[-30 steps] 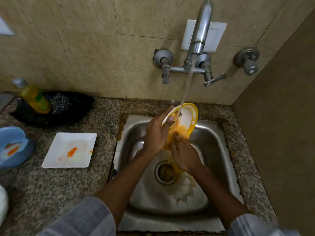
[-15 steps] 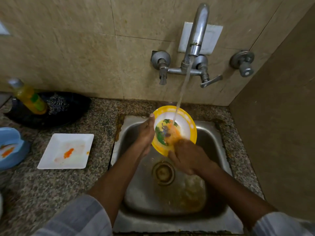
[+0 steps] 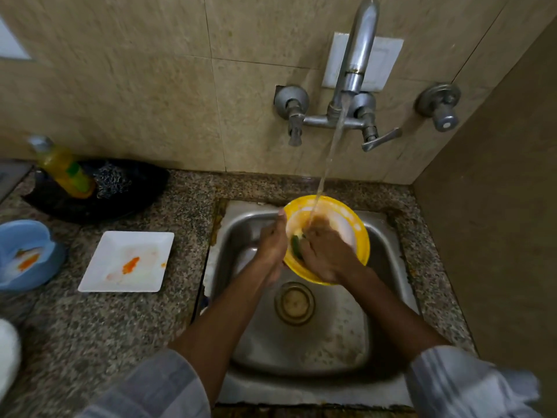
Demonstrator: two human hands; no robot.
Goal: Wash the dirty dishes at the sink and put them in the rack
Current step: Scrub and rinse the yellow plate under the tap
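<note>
Over the one sink (image 3: 241, 230), left hand (image 3: 272, 248) grips one yellow plate (image 3: 358, 233); right hand (image 3: 327, 251), fingers flat, rubs it.

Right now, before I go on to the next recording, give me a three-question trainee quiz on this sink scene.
1. True or false: water from the tap is falling onto the yellow plate.
2. What does the left hand do? A) turns a tap handle B) holds the plate's left edge C) lifts the white square plate
3. Fill in: the blue bowl on the counter carries ______ smears.

Key
1. True; the stream lands inside the plate, held over the sink.
2. B; the right hand rubs inside the plate.
3. Orange; the white square plate beside it is also stained.
</note>
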